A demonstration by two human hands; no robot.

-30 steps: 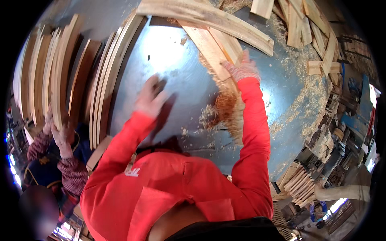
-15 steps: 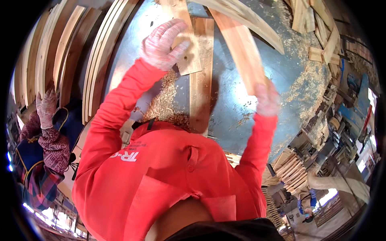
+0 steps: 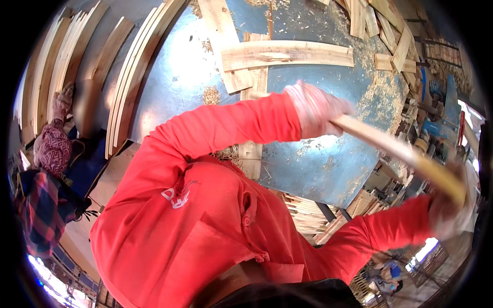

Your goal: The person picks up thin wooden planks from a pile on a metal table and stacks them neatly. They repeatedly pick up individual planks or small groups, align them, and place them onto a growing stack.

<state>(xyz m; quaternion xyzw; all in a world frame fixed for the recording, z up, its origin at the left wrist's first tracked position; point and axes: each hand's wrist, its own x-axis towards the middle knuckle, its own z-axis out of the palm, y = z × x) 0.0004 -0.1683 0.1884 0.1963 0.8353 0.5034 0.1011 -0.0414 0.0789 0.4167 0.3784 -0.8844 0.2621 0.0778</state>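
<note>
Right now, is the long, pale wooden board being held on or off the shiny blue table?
Off, it seems: the board spans left hand to right hand, past the table edge.

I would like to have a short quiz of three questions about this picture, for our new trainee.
1. Choose: which hand of the wearer holds the end of the lifted board farther from the table?
A) left
B) right

2. True or false: the crosswise board lies underneath the lengthwise boards.

3. Complete: a small heap of wood ____ lies on the table, left of the crosswise board.

Key:
1. B, the right hand.
2. False; it lies across their top.
3. Shavings.
</note>
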